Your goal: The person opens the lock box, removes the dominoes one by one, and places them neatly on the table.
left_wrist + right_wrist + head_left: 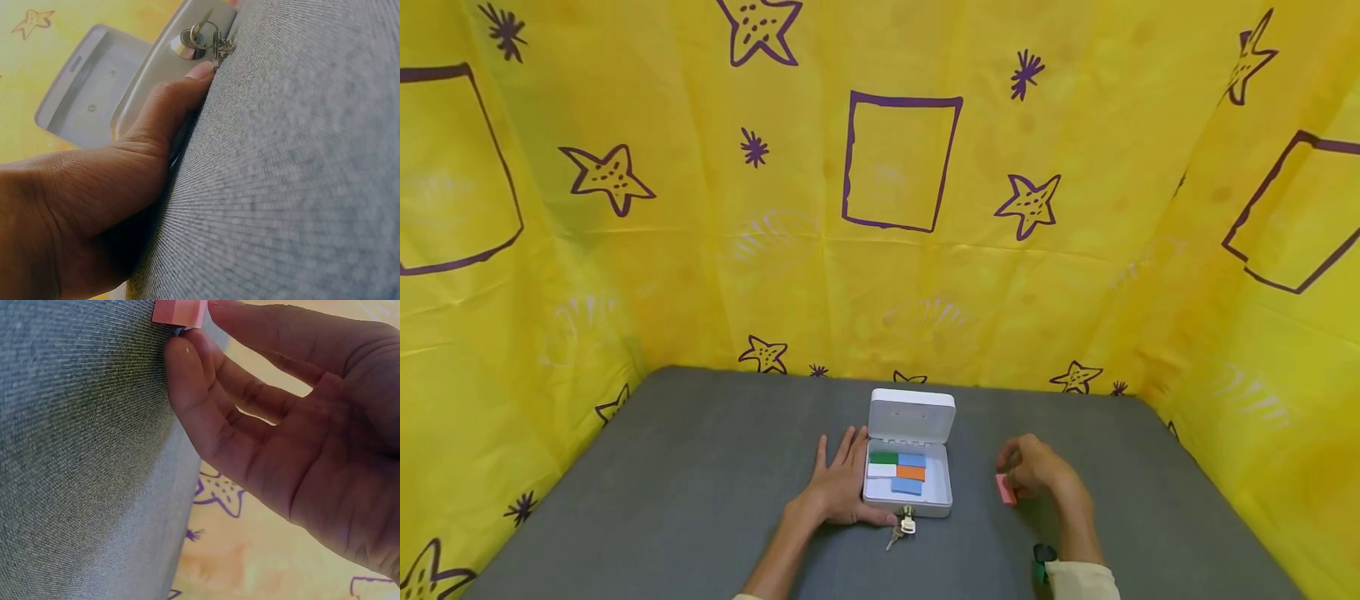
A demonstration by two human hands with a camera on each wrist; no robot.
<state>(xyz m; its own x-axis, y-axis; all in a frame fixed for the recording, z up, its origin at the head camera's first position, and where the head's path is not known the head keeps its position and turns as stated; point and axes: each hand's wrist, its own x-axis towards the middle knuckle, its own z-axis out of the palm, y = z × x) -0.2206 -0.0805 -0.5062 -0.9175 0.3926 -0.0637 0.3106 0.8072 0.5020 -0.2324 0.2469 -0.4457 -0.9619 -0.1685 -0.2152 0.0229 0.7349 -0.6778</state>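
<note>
I find the far edge of the grey desk [700, 483] running along the yellow curtain [775, 292] at mid-frame. A strip of desk separates the white box [907, 509], lower centre, from the pink block [1006, 492], lower right of centre. My right hand [1040, 468] grips that block. My left hand [838, 490] has fingers spread along the box's left side, thumb against its front. The lid [912, 417] stands raised; inside lie a green block [883, 458], white block [882, 471], orange block [911, 472] and two blue blocks [906, 485]. Keys [894, 535] hang at the front lock. Purple stars mark the curtain.
</note>
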